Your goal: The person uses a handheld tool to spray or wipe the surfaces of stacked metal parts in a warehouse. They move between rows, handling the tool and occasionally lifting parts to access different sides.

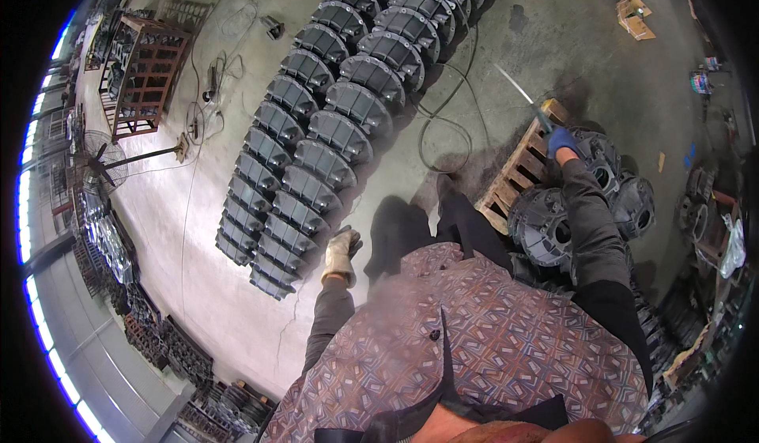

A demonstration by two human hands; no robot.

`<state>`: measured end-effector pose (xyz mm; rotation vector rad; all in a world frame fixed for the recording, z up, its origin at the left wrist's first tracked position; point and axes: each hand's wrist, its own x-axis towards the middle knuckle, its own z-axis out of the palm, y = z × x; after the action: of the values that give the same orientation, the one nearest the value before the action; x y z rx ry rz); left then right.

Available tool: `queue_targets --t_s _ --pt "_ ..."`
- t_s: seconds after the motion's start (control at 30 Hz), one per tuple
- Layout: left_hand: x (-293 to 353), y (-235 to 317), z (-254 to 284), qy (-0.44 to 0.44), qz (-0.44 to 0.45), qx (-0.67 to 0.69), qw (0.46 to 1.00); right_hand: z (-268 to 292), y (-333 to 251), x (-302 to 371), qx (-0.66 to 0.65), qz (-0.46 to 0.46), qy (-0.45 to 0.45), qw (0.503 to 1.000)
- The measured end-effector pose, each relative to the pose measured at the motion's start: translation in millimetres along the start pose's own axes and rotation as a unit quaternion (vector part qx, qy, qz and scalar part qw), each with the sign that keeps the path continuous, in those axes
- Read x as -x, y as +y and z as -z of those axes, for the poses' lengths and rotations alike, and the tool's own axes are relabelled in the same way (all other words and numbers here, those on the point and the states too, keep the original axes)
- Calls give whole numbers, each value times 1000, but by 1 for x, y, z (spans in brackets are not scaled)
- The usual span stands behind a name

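My right hand (pixel 562 141), in a blue glove, is closed around a long thin silver rod tool (pixel 515 85) with a greenish body. The rod points away and to the left, over the floor beyond a wooden pallet (pixel 506 176). Right beside that arm sit several round dark grey metal housings (pixel 541 226) with openings in them. My left hand (pixel 341 253) wears a pale work glove with dark fingertips. It hangs low by my left side with loosely bent fingers, holding nothing I can see, near the closest end of the rows of ribbed grey castings (pixel 286 233).
Two long rows of castings run away from me. A cable or hose (pixel 423 147) loops over the concrete floor ahead. Farther left stand a pedestal fan (pixel 101 160) and a reddish metal crate (pixel 150 75). A broken cardboard box (pixel 634 16) lies at the far right.
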<state>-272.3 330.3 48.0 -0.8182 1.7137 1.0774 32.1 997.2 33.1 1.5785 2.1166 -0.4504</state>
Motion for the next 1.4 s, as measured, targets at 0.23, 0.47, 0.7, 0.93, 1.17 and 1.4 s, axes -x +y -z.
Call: queue_targets --t_s 0.23,0.47,0.7,0.93,1.17,1.4 --pt "22 66 -53 -60 -61 -88 992 -38 122 -68 33 -23 85 996" --pt "-13 189 -80 -98 -171 -248 949 -8 126 -32 23 -59 102 993" --pt "-24 287 -137 -141 -304 -259 906 85 124 -25 10 -53 148 988" --pt "-44 332 -248 -148 -449 -445 761 92 221 -127 -41 -151 135 978" --pt "-91 383 -426 -184 -395 -376 818 65 341 -294 81 -128 74 986" --pt "-55 472 -639 -245 -401 -233 851 191 290 -366 -91 -99 39 990"
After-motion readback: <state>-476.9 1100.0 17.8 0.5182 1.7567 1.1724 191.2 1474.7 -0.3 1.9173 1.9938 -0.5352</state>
